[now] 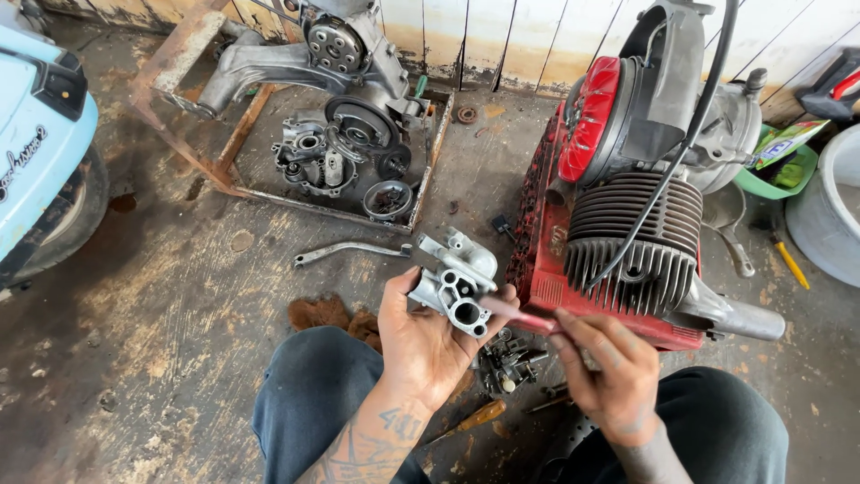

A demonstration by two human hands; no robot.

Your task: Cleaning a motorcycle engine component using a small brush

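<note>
— What's that in the palm?
— A pale cast-aluminium carburettor body [455, 285], cradled in the left hand [421, 345], fingers clamped round it above the knees.
— And the other hand?
— The right hand [602, 367] pinches a dark red-handled tool [520, 315], tip touching the casting.
— Around them?
— A finned grey engine with a red fan cover [627, 224] just beside; a rusty tray of engine parts [349, 152] beyond; a bent steel lever [349, 250] on the floor.
</note>
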